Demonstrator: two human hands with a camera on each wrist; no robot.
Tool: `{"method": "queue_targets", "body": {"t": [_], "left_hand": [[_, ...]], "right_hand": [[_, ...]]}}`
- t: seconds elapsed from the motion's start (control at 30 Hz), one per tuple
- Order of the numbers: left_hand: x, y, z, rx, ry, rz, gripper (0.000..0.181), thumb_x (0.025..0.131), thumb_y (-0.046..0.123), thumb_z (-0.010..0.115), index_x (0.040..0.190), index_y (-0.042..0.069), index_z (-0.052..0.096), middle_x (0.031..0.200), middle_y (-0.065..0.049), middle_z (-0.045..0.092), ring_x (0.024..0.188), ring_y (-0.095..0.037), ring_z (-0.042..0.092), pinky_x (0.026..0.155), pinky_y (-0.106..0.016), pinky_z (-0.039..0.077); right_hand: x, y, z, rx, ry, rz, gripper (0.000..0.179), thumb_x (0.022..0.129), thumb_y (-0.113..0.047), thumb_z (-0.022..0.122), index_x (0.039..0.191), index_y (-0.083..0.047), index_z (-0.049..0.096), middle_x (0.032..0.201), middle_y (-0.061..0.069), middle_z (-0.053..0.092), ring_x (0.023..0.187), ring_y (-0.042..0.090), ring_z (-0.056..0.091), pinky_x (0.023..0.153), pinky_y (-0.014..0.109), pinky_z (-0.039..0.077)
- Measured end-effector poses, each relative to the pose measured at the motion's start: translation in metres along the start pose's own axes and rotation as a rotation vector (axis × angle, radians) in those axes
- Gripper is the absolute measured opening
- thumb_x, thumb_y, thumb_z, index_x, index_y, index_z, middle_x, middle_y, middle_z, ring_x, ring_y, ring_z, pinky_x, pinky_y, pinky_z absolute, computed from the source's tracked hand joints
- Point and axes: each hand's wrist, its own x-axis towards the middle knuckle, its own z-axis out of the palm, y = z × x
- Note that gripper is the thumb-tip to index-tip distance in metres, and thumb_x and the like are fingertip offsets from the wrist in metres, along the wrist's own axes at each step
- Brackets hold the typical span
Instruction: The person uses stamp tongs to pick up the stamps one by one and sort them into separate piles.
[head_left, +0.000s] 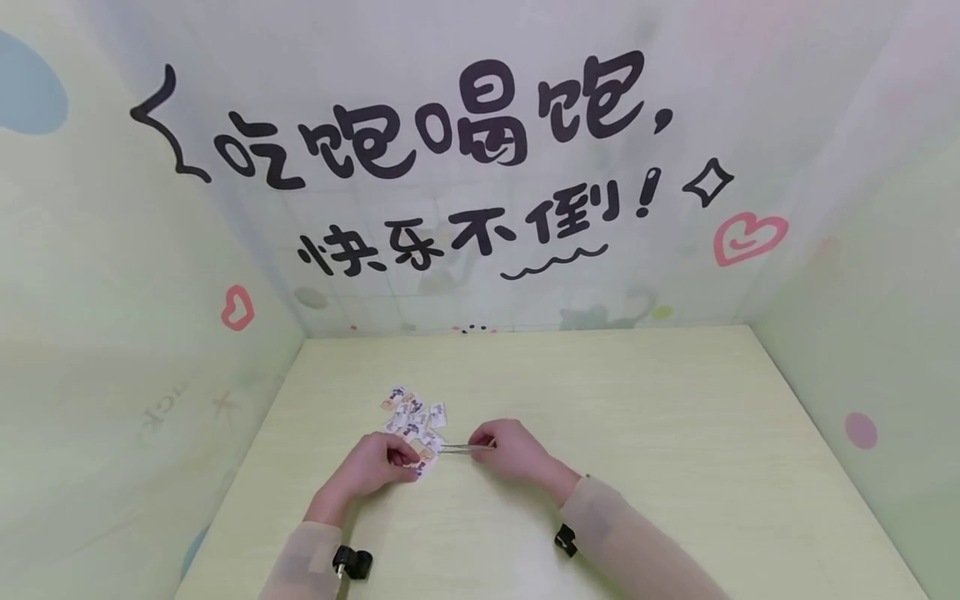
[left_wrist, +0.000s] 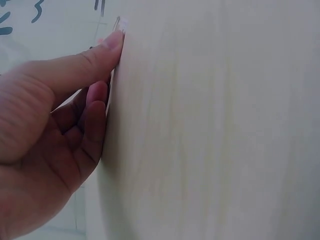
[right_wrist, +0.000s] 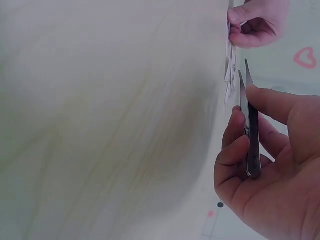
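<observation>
Several small printed paper pieces [head_left: 411, 425] lie overlapping on the table, left of its middle. At the near end of this cluster my left hand [head_left: 372, 463] bends over, its thumb and forefinger holding the edge of a printed paper piece [head_left: 421, 469]. The left wrist view shows the thumb tip close to the tabletop, with the other fingers curled below. My right hand [head_left: 513, 450] grips metal tweezers [right_wrist: 253, 145] between thumb and fingers. The tweezers' tips point left at the cluster's right edge and stand slightly apart, with nothing visible between them.
The pale wooden table [head_left: 637, 400] is walled on three sides. Black lettering covers the back wall [head_left: 480, 292], and a pink heart [head_left: 237, 307] marks the left wall. Small black devices [head_left: 352, 562] are worn at both sleeves.
</observation>
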Motion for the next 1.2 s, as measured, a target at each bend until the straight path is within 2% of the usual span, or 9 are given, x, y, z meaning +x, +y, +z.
{"method": "queue_targets", "body": {"t": [0.33, 0.67, 0.9, 1.2], "left_hand": [[0.000, -0.001, -0.001, 0.004, -0.002, -0.006, 0.020, 0.081, 0.013, 0.095, 0.095, 0.017, 0.080, 0.083, 0.006, 0.067, 0.079, -0.016, 0.061, 0.070, -0.028, 0.051], [0.000, -0.002, 0.001, -0.005, 0.007, -0.006, 0.022, 0.080, 0.012, 0.094, 0.096, 0.016, 0.080, 0.084, 0.006, 0.066, 0.079, -0.016, 0.061, 0.070, -0.027, 0.051], [0.000, 0.002, 0.002, -0.006, 0.002, -0.019, 0.021, 0.081, 0.010, 0.094, 0.095, 0.016, 0.079, 0.084, 0.005, 0.066, 0.079, -0.016, 0.060, 0.070, -0.027, 0.051], [0.001, 0.002, 0.001, -0.004, 0.005, -0.012, 0.021, 0.080, 0.011, 0.094, 0.095, 0.015, 0.080, 0.083, 0.006, 0.066, 0.077, -0.013, 0.060, 0.070, -0.027, 0.052]], "right_hand": [[0.004, -0.007, 0.010, -0.060, -0.009, -0.022, 0.014, 0.098, -0.013, 0.077, 0.111, -0.009, 0.080, 0.098, -0.006, 0.074, 0.091, 0.010, 0.066, 0.088, 0.034, 0.055], [0.005, -0.008, 0.014, -0.136, 0.019, -0.032, 0.013, 0.097, -0.012, 0.078, 0.110, -0.009, 0.082, 0.103, -0.001, 0.076, 0.097, 0.014, 0.067, 0.090, 0.035, 0.056], [0.007, -0.010, 0.015, -0.087, 0.007, 0.002, 0.012, 0.096, -0.012, 0.079, 0.107, -0.009, 0.082, 0.097, -0.004, 0.075, 0.089, 0.010, 0.066, 0.087, 0.032, 0.055], [0.006, -0.012, 0.019, 0.035, -0.027, 0.084, 0.010, 0.093, -0.008, 0.081, 0.103, -0.005, 0.081, 0.088, -0.004, 0.074, 0.082, 0.010, 0.066, 0.081, 0.032, 0.056]]}}
